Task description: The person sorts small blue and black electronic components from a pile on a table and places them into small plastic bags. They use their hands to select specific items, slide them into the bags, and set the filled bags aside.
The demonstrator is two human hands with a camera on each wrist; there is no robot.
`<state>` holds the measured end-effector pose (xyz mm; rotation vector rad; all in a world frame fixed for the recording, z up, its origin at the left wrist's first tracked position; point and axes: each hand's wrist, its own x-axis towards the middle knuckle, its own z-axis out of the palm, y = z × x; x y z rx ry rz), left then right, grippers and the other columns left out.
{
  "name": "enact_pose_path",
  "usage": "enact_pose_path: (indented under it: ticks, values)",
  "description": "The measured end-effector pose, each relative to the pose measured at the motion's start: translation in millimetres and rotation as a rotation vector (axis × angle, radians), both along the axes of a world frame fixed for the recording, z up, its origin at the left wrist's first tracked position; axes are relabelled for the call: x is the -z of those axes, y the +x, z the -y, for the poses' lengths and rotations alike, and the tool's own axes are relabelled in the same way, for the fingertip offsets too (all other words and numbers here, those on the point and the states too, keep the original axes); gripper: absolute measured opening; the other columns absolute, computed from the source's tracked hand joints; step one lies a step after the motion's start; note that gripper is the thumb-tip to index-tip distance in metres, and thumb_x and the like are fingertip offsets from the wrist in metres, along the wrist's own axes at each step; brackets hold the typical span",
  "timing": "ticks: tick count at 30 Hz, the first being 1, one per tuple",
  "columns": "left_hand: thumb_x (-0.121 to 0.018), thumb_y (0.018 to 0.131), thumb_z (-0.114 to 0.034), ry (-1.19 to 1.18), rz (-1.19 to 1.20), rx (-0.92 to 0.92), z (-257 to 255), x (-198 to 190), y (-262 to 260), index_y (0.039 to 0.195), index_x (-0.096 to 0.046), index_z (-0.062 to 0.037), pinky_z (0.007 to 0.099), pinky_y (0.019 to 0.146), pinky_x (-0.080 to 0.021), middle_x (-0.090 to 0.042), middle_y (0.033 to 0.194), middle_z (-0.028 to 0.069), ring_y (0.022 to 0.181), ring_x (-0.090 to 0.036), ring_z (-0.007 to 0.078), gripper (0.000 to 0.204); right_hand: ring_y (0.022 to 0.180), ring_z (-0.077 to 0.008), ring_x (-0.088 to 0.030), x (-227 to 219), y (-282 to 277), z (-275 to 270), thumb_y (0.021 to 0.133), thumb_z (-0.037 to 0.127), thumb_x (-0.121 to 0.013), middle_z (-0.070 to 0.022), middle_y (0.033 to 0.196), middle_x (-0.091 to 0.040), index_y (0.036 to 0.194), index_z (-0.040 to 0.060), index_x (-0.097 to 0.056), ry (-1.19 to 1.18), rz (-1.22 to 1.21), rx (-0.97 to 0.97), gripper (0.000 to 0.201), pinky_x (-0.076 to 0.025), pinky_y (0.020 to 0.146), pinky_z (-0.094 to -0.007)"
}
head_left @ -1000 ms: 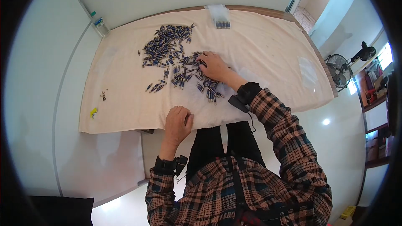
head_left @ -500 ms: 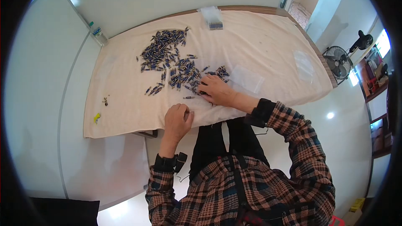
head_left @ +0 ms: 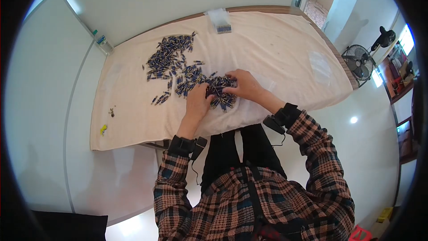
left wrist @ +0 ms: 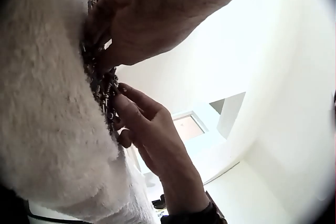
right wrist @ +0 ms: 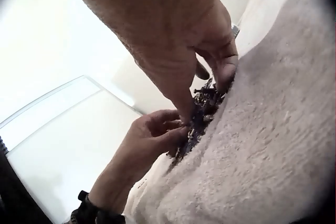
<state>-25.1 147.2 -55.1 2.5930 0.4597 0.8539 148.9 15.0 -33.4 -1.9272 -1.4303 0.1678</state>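
Many small blue cylinders with metallic ends lie on a cream cloth (head_left: 267,49). Between the two hands is a dense heap of these cylinders (head_left: 223,100). The left hand (head_left: 196,102) touches its left side, thumb and fingers spread at the edge. On the right side, the right hand (head_left: 248,87) rests with bent, parted fingers among the cylinders. Both wrist views show fingertips in the heap: the right hand (left wrist: 163,140) faces the left one, and the left hand (right wrist: 139,145) is close to the right thumb or finger. Some fingertips are hidden by cylinders.
A larger scattered pile (head_left: 165,58) spreads behind and left. At the back lies a clear bag (head_left: 217,17) with a row of cylinders; another flat bag (head_left: 319,68) is at right. A yellow item (head_left: 103,130), small brown bits (head_left: 111,113) and a bottle (head_left: 103,44) are left.
The left hand has moved from the cloth's front edge forward and right to the heap. The right hand has drawn cylinders toward the front and now stands opposite it, with the cylinders more bunched.
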Motion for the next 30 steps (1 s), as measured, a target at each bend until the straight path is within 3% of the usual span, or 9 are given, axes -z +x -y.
enact_pose_path:
  ticks: [5, 8, 12, 15, 20, 23, 25, 27, 30]
  values:
    - [-0.074, 0.070, -0.003, -0.091, 0.068, -0.012, 1, 7, 20, 0.106, -0.060, -0.0028, 0.0339, 0.068, -0.050, -0.061, 0.089, 0.0140, 0.073, -0.062, 0.0273, 0.039, 0.097, -0.0350, -0.058, 12, -10, -4, 0.064, 0.026, -0.080, -0.0183, 0.099, -0.063, 0.104, 0.0012, -0.064, 0.051, 0.078, -0.057, 0.050, -0.046, 0.086, -0.0402]
    - [-0.071, 0.072, 0.001, -0.270, 0.084, -0.007, 4, 12, 22, 0.108, -0.061, -0.0019, 0.0298, 0.065, -0.050, -0.062, 0.086, 0.0108, 0.069, -0.062, 0.0196, 0.038, 0.091, -0.0333, -0.061, 15, -16, -9, 0.065, 0.022, -0.078, -0.0177, 0.093, -0.064, 0.101, 0.0017, -0.065, 0.023, 0.080, -0.037, 0.043, -0.048, 0.082, -0.0391]
    - [-0.069, 0.075, 0.003, -0.522, 0.173, 0.014, 3, 17, 15, 0.110, -0.061, -0.0017, 0.0264, 0.064, -0.049, -0.063, 0.082, 0.0072, 0.068, -0.059, 0.0129, 0.036, 0.079, -0.0311, -0.063, 19, -17, -13, 0.067, 0.015, -0.074, -0.0165, 0.081, -0.065, 0.098, 0.0024, -0.066, 0.161, -0.139, -0.074, 0.035, -0.051, 0.074, -0.0379]
    - [-0.068, 0.076, 0.004, -0.553, 0.171, 0.020, 4, 17, 12, 0.109, -0.061, -0.0016, 0.0253, 0.064, -0.049, -0.063, 0.082, 0.0059, 0.068, -0.058, 0.0116, 0.035, 0.076, -0.0257, -0.064, 18, -18, -14, 0.067, 0.011, -0.074, -0.0154, 0.080, -0.065, 0.100, 0.0025, -0.066, 0.081, -0.373, -0.037, 0.035, -0.051, 0.071, -0.0343]
    - [-0.066, 0.078, 0.004, -0.471, 0.136, 0.041, 8, 13, 13, 0.110, -0.061, -0.0017, 0.0234, 0.064, -0.048, -0.064, 0.082, 0.0050, 0.068, -0.058, 0.0105, 0.033, 0.073, -0.0270, -0.064, 19, -21, -9, 0.068, 0.013, -0.074, -0.0144, 0.076, -0.065, 0.096, 0.0010, -0.067, 0.112, -0.415, -0.001, 0.031, -0.051, 0.069, -0.0351]
    - [-0.065, 0.078, 0.004, -0.422, 0.110, 0.033, 8, 12, 17, 0.111, -0.061, -0.0019, 0.0228, 0.065, -0.048, -0.064, 0.082, 0.0045, 0.069, -0.057, 0.0098, 0.033, 0.068, -0.0282, -0.063, 22, -26, -7, 0.069, 0.014, -0.072, -0.0129, 0.071, -0.065, 0.090, -0.0001, -0.068, 0.339, -0.042, -0.009, 0.026, -0.051, 0.066, -0.0358]
    - [-0.065, 0.079, 0.004, -0.399, 0.090, 0.032, 8, 12, 18, 0.111, -0.061, -0.0020, 0.0225, 0.065, -0.048, -0.064, 0.083, 0.0042, 0.069, -0.057, 0.0094, 0.034, 0.069, -0.0305, -0.063, 24, -24, -13, 0.068, 0.014, -0.071, -0.0137, 0.071, -0.064, 0.088, 0.0002, -0.068, 0.298, -0.048, -0.016, 0.025, -0.050, 0.067, -0.0381]
    - [-0.065, 0.079, 0.004, -0.553, 0.083, 0.045, 7, 10, 19, 0.112, -0.061, -0.0021, 0.0223, 0.065, -0.048, -0.064, 0.081, 0.0033, 0.069, -0.056, 0.0086, 0.034, 0.073, -0.0352, -0.062, 25, -20, -18, 0.068, 0.014, -0.070, -0.0153, 0.072, -0.063, 0.085, 0.0007, -0.067, 0.221, -0.051, -0.031, 0.022, -0.050, 0.069, -0.0428]
    - [-0.065, 0.079, 0.004, -0.632, 0.090, 0.060, 7, 10, 20, 0.112, -0.061, -0.0020, 0.0220, 0.065, -0.047, -0.064, 0.081, 0.0023, 0.069, -0.056, 0.0079, 0.034, 0.071, -0.0348, -0.062, 25, -17, -18, 0.067, 0.015, -0.070, -0.0165, 0.073, -0.064, 0.084, 0.0007, -0.067, 0.207, -0.081, -0.007, 0.023, -0.050, 0.068, -0.0412]
